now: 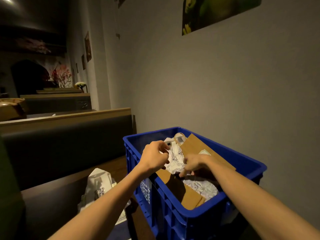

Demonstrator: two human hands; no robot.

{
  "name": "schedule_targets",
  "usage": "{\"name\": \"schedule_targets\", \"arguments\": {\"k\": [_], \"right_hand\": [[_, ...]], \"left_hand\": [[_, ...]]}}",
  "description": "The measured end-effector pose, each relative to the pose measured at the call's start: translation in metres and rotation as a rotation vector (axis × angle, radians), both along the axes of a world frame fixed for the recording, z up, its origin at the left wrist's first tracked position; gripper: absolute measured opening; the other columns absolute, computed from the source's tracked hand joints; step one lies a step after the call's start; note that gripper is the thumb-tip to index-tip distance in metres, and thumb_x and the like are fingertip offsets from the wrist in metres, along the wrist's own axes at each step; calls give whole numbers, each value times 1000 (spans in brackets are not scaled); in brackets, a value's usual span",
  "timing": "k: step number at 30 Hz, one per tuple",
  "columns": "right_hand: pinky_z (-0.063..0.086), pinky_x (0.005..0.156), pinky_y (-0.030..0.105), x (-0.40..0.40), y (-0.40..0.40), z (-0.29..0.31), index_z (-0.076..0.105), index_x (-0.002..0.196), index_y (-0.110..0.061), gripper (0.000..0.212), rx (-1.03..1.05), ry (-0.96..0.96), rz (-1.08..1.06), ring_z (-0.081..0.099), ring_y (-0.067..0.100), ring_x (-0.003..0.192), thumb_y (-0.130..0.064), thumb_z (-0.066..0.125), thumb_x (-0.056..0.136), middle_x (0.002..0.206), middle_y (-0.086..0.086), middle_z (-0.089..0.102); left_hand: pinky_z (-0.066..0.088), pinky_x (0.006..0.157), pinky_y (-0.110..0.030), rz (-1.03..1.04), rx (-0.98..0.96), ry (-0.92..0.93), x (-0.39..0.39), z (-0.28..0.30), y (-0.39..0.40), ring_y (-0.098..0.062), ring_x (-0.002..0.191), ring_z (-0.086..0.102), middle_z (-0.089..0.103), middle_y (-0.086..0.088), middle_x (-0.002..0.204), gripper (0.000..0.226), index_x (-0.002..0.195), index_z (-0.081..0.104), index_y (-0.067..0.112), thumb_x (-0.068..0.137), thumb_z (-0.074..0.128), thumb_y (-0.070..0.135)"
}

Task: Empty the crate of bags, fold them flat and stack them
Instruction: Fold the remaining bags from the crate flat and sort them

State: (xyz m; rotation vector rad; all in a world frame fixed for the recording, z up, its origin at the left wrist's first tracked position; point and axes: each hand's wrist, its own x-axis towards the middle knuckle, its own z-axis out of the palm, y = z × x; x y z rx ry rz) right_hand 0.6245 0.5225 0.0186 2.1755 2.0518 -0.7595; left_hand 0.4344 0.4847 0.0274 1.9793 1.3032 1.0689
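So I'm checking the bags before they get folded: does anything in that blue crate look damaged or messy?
Yes. The white patterned bags in the blue crate are crumpled, not flat, wedged among brown paper bags. The left hand and right hand reach in among them. No tears are visible in this dim light.

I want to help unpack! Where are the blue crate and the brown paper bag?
blue plastic crate (199, 220): head view, near rim.
brown paper bag (197, 144): head view, flat upper side.
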Motion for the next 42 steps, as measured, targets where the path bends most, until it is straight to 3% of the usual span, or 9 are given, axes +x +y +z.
{"name": "schedule_targets", "arguments": {"k": [2, 5, 11, 16, 21, 24, 30, 34, 42], "right_hand": [[48, 98, 38, -2, -1, 2, 50, 129, -12, 65, 123, 66, 25, 57, 23, 115, -37, 83, 78, 129, 6, 60], [51, 86, 34, -4, 2, 3, 54, 108, -17, 49, 225, 183, 5, 61, 20, 102, -28, 87, 74, 112, 6, 65], [47, 59, 19, -8, -4, 5, 66, 95, -11, 27, -12, 126, 81, 58, 8, 67, -36, 72, 89, 87, 1, 67], [48, 61, 22, -13, -8, 4, 64, 114, 0, 40, 2, 35, 154, 57, 12, 72, -26, 76, 87, 86, 2, 62], [50, 91, 32, -15, -14, 15, 39, 144, -1, 71, 71, 86, 154, 57, 23, 111, -20, 74, 86, 134, 13, 54], [52, 91, 33, -10, -23, 28, 38, 147, -5, 80, 149, 171, 120, 57, 27, 120, -22, 80, 80, 136, 11, 55], [45, 108, 41, 15, -43, 65, 37, 150, -20, 110, 479, 324, 105, 50, 21, 131, -57, 78, 55, 152, 1, 46], [47, 107, 46, 19, -76, 101, 50, 137, -22, 91, 691, 470, 175, 59, 17, 121, -59, 73, 57, 135, -3, 61], [46, 108, 45, -1, -137, 162, 58, 129, -31, 60, 884, 651, 255, 62, 6, 117, -37, 82, 74, 125, -14, 67]], "left_hand": [[62, 56, -32, 18, 13, 22, 1, -1, 0, -17, 72, 73, 68, -3, 93, 28, 108, 66, 9, 86, 55, -2], [62, 56, -33, 47, 32, 51, 3, -2, 1, -16, 69, 73, 69, -3, 89, 24, 105, 66, 11, 87, 57, 0], [63, 59, -37, 69, 52, 83, 5, -1, 2, -17, 64, 73, 71, -3, 82, 19, 100, 68, 13, 87, 58, 2], [63, 60, -37, 73, 48, 87, 5, -1, 2, -17, 64, 73, 71, -3, 80, 18, 99, 68, 13, 88, 59, 3], [61, 58, -30, 57, 26, 44, 3, 0, 0, -15, 68, 73, 70, -2, 87, 17, 103, 68, 12, 90, 60, 4], [57, 59, -22, 10, -41, -72, -2, 8, -6, -13, 73, 73, 70, -6, 97, 17, 104, 68, 10, 93, 58, 1], [57, 59, -29, 106, -221, -485, -26, 28, -21, -26, 75, 70, 70, -17, 97, 25, 100, 69, 2, 91, 51, -12], [51, 52, -28, 202, -253, -610, -37, 44, -34, -17, 61, 59, 67, -16, 87, 19, 105, 67, 0, 92, 56, -8], [48, 96, -42, -18, -276, -622, -52, 120, -93, -29, 111, 66, 71, -12, 119, 51, 122, 62, 17, 86, 65, 52]]}}
